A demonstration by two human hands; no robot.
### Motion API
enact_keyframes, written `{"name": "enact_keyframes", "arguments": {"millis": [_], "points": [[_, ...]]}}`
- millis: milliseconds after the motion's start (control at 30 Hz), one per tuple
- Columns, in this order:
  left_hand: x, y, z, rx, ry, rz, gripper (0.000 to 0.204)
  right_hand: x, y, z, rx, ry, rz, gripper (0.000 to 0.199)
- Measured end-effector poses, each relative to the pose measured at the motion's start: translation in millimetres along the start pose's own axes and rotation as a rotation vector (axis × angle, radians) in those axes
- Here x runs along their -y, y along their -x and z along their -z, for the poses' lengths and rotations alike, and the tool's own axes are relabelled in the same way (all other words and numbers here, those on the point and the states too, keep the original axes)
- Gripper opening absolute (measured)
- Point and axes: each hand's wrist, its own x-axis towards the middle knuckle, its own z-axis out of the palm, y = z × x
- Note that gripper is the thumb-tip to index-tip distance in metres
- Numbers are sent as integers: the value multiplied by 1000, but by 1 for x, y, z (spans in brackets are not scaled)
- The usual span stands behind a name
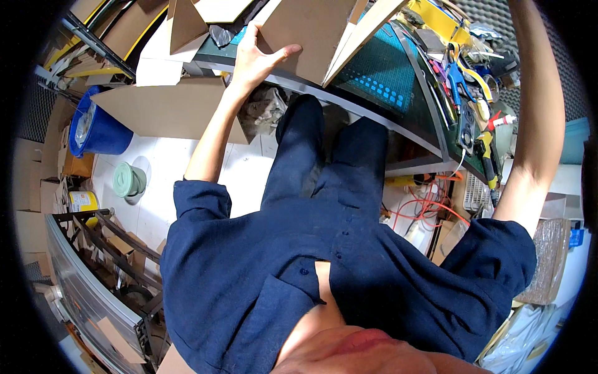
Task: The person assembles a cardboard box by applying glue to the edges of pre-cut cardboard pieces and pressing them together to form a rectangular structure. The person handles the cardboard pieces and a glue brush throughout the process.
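Note:
My left hand (pixel 256 62) grips the left edge of a brown cardboard panel (pixel 311 37). Its thumb lies on the panel's face, and the fingers are partly hidden at the edge. The panel stands tilted at the near side of the workbench, joined or set against a pale-edged strip (pixel 361 40) on its right; whether they are fixed together I cannot tell. Beneath and beside them is a teal cutting mat (pixel 380 68). My right forearm (pixel 537 112) reaches up along the right side, and its hand is beyond the top of the picture.
Tools crowd the bench's right side, among them blue-handled pliers (pixel 455 84) and a yellow-black glue gun (pixel 486 156). Left on the floor stand a blue bin (pixel 112 134), a green lidded bucket (pixel 128 181) and a large cardboard sheet (pixel 168 109). Orange cables (pixel 427 209) lie below the bench.

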Motion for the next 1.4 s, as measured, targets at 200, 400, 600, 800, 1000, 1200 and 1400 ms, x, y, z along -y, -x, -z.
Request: {"name": "enact_keyframes", "arguments": {"millis": [200, 400, 600, 800, 1000, 1200, 1400], "points": [[-15, -3, -1, 72, 101, 82, 58, 21, -12, -24, 71, 83, -40, 18], [-28, -10, -40, 115, 134, 140, 60, -11, -44, 33, 255, 1145, 770, 25], [-58, -18, -65, 172, 106, 131, 51, -39, -33, 46, 154, 1412, 625, 18], [-76, -32, -61, 205, 15, 58, 43, -53, -20, 38, 85, 433, 298, 24], [-144, -80, -78, 218, 19, -282, 41, -56, -5, 39, 47, 253, 217, 26], [-141, -99, -107, 179, 76, -377, 36, -68, 3, 41, -205, 304, 585, 30], [-148, -95, -121, 166, 108, -331, 35, -71, -5, 64, 35, 722, 501, 25]]}}
